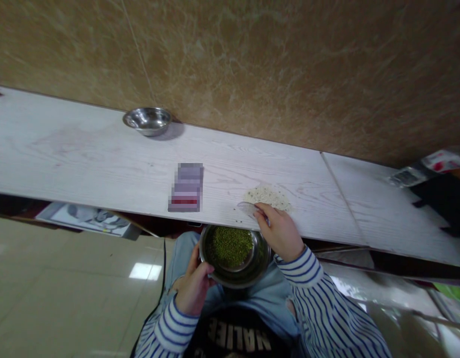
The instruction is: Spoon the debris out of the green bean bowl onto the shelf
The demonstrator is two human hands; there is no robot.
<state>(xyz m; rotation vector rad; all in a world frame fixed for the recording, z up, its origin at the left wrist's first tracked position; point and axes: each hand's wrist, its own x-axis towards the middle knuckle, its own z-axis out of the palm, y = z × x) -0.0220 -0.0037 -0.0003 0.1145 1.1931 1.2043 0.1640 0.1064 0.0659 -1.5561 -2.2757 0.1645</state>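
My left hand [197, 278] is closed on the left rim of a steel bowl [248, 281], with the thumb over the edge. Small green beans [228, 246] lie inside it, in what looks like a smaller steel bowl. This bowl is above my lap, just under the table's front edge. In my right hand [280, 229] is a thin, clear, curved plastic piece [247, 208], pinched between the fingers; its exact kind is unclear. It rests low over the tabletop beside a flat pile of whitish grains [267, 195] with dark specks. A few dark bits lie left of the pile.
On the white table [230, 149] a blurred-out phone-like object [186, 188] lies left of the grains. Further back, an empty steel bowl [148, 122] stands near the wall [230, 64]. Black cloth-like material [446, 199] and plastic packets [407, 176] lie at the right end.
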